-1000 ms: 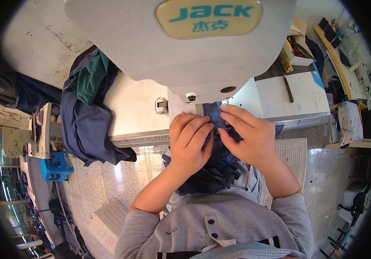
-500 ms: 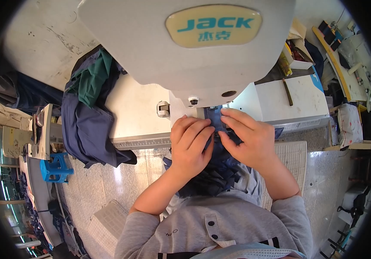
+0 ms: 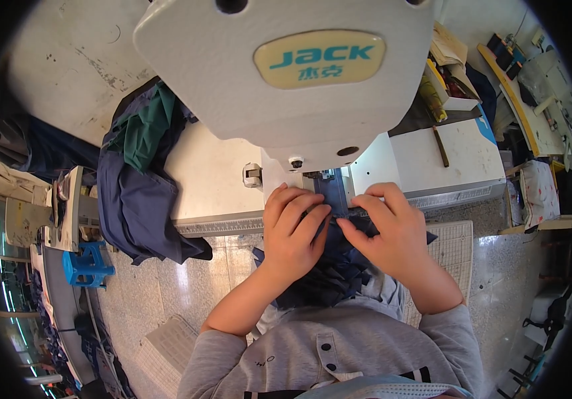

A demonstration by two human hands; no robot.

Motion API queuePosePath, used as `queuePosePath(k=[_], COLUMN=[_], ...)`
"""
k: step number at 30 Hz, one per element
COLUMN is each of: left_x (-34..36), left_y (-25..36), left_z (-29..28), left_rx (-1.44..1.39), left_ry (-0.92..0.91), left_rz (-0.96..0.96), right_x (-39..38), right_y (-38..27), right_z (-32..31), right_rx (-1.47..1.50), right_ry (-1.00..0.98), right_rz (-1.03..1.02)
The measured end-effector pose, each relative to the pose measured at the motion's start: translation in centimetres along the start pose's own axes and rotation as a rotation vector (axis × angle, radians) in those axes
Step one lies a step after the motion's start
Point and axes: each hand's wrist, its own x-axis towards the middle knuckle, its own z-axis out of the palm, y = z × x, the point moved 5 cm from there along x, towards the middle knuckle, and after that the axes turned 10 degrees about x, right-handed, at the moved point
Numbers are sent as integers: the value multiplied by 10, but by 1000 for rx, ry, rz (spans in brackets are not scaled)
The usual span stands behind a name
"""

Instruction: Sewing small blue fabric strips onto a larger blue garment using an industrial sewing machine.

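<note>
A strip of navy fabric runs under the needle area of a white sewing machine. More dark fabric hangs in folds from it over my lap. My left hand lies at the strip's left edge, its fingers curled with the thumb tucked close, gripping the cloth. On the other side is my right hand, its thumb tip by the strip's right edge. The index finger is bent and lifted apart from that thumb. The machine head hides the needle's upper part.
Navy and green garments drape over the table's left edge. A metal fitting sits on the tabletop left of the needle. At right lie a thin brown stick and an open box. A blue stool stands on the floor at left.
My right hand has drawn back slightly toward me, and its index finger has come off the strip near the needle. The left hand stays almost in place. The whole view has shifted a little.
</note>
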Motion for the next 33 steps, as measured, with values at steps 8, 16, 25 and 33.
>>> queuePosePath(k=[8,16,25,33], left_x=[3,3,2,13], left_y=[4,5,5,5], left_z=[-6,-9,-10,-11], left_rx=[2,-4,-12,39], left_ry=[-40,-81,-80,-84], left_rz=[-15,-33,-25,17], right_x=[-18,-28,-58,-40], right_y=[-1,17,43,14], right_z=[0,17,37,0], right_rx=[144,233,655,302], right_ry=[-132,-157,-29,16], right_rz=[164,196,491,376])
